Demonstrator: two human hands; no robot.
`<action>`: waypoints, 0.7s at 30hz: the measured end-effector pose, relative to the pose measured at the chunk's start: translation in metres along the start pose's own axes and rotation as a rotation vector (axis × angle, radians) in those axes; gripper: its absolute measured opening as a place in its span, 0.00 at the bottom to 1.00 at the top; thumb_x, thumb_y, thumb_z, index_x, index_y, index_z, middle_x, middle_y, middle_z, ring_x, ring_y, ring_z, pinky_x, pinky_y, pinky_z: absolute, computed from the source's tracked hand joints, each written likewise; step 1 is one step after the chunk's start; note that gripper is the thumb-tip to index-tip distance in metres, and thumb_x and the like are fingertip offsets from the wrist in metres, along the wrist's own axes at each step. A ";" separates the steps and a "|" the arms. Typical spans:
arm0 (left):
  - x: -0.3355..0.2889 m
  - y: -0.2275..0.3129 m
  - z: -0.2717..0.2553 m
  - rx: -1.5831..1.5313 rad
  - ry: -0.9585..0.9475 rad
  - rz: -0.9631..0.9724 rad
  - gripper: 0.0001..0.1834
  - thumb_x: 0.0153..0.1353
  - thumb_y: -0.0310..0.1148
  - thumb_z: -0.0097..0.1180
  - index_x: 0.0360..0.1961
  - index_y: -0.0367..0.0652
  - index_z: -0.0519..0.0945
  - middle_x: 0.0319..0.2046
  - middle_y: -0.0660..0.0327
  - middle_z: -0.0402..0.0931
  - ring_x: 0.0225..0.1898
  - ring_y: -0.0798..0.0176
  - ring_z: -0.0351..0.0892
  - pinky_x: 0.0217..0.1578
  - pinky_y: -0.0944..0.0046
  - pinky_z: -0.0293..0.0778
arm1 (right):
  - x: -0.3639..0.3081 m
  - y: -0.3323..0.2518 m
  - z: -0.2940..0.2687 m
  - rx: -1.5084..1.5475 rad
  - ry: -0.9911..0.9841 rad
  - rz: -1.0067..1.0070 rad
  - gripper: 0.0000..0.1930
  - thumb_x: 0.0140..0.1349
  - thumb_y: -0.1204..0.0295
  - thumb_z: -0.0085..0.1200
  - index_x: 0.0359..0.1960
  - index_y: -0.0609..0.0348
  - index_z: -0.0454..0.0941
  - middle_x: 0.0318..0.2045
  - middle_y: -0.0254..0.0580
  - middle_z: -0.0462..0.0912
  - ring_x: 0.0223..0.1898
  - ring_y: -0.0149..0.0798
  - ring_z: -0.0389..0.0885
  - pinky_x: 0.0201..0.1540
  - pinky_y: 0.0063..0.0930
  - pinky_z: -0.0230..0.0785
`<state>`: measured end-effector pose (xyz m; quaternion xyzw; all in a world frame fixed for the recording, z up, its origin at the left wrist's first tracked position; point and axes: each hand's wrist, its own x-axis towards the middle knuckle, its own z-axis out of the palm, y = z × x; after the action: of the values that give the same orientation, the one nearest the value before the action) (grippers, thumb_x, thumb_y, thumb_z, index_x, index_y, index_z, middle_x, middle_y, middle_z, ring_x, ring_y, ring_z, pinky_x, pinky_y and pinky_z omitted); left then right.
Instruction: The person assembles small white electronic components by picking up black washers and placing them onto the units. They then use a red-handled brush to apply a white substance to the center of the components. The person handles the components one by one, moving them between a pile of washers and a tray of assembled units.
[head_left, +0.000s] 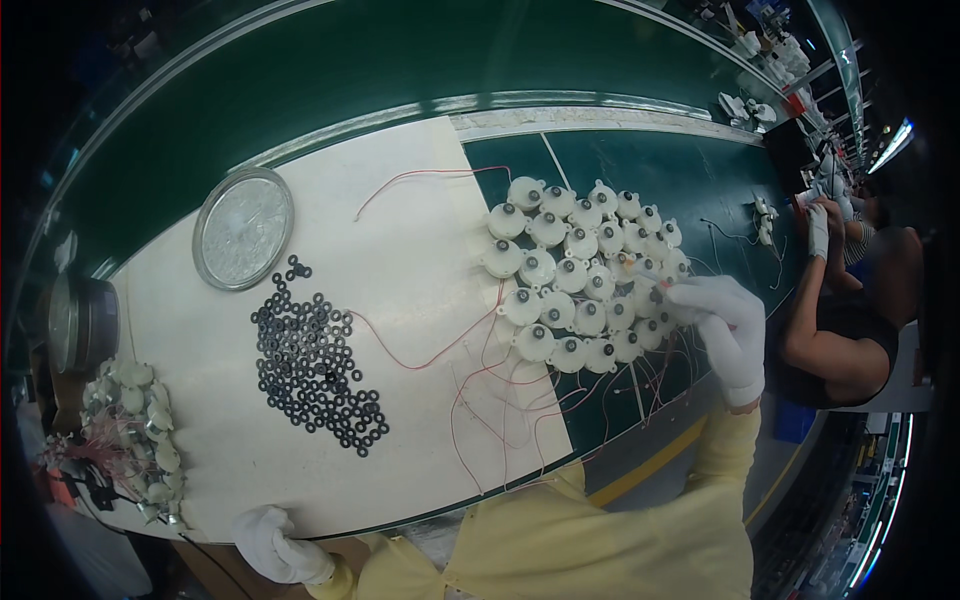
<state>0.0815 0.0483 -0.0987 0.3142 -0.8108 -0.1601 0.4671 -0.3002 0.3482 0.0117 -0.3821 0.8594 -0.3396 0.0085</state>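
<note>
My right hand (725, 325), in a white glove, reaches over the right side of a cluster of round white motors (570, 275). Its fingers are pinched round a thin pale stick (648, 275) with an orange-looking end, whose exact kind is too small to tell. That end points down among the motors, which stand close together with dark round centres facing up. Thin red and white wires (505, 375) trail from them toward me. My left hand (275, 548), also gloved, rests curled at the table's near edge; its palm side is hidden, so anything within stays unseen.
Many small black rings (315, 365) lie spread on the white sheet (420, 240). Behind them is a round metal tray (205, 245). More wired motors (140, 430) are heaped at the left beside a round dark container (85, 325). A co-worker's arm (815, 290) is at the far right.
</note>
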 end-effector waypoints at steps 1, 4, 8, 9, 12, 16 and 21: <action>0.000 0.000 0.001 0.000 0.000 0.005 0.11 0.56 0.30 0.46 0.27 0.33 0.77 0.18 0.58 0.65 0.22 0.59 0.62 0.25 0.61 0.59 | 0.001 -0.001 -0.001 -0.001 0.002 0.001 0.20 0.48 0.84 0.46 0.40 0.59 0.87 0.37 0.44 0.86 0.37 0.40 0.80 0.45 0.29 0.72; 0.000 0.000 0.001 0.007 0.010 0.021 0.11 0.56 0.30 0.46 0.27 0.32 0.77 0.17 0.58 0.64 0.22 0.58 0.62 0.26 0.61 0.59 | 0.006 -0.003 0.000 -0.001 0.003 -0.001 0.19 0.48 0.84 0.47 0.39 0.59 0.87 0.37 0.44 0.86 0.37 0.40 0.80 0.45 0.29 0.72; 0.002 -0.001 0.001 0.001 -0.002 0.032 0.11 0.56 0.30 0.46 0.26 0.32 0.76 0.16 0.58 0.63 0.22 0.58 0.62 0.26 0.60 0.60 | 0.008 -0.002 0.006 -0.003 -0.024 -0.001 0.19 0.48 0.84 0.47 0.40 0.59 0.87 0.36 0.45 0.86 0.36 0.40 0.80 0.44 0.29 0.72; 0.002 -0.001 0.001 0.000 -0.003 0.032 0.11 0.56 0.30 0.46 0.26 0.32 0.76 0.16 0.58 0.63 0.22 0.58 0.62 0.26 0.60 0.60 | 0.007 -0.001 0.006 0.000 -0.036 -0.001 0.19 0.48 0.84 0.48 0.40 0.58 0.87 0.36 0.45 0.86 0.36 0.40 0.80 0.44 0.29 0.72; 0.002 -0.001 0.001 -0.004 0.005 0.042 0.11 0.56 0.31 0.46 0.26 0.32 0.76 0.16 0.58 0.63 0.21 0.58 0.62 0.25 0.60 0.60 | 0.000 0.001 0.000 0.007 -0.021 0.006 0.19 0.48 0.84 0.48 0.40 0.59 0.87 0.35 0.44 0.86 0.35 0.40 0.80 0.43 0.29 0.72; 0.000 -0.005 0.002 -0.014 0.025 0.052 0.12 0.57 0.31 0.46 0.26 0.33 0.76 0.16 0.58 0.64 0.21 0.59 0.62 0.24 0.61 0.59 | 0.000 -0.005 -0.003 0.035 0.004 0.032 0.20 0.48 0.84 0.46 0.40 0.59 0.87 0.35 0.44 0.86 0.35 0.38 0.80 0.43 0.28 0.72; 0.002 -0.001 0.001 0.007 0.001 0.026 0.12 0.58 0.32 0.46 0.26 0.33 0.76 0.17 0.58 0.64 0.21 0.59 0.62 0.24 0.61 0.59 | 0.008 -0.003 0.005 0.028 0.001 0.038 0.20 0.48 0.84 0.45 0.40 0.61 0.86 0.35 0.44 0.86 0.35 0.38 0.80 0.43 0.28 0.71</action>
<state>0.0805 0.0461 -0.0988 0.3056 -0.8152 -0.1509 0.4684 -0.3024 0.3381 0.0117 -0.3654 0.8617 -0.3515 0.0198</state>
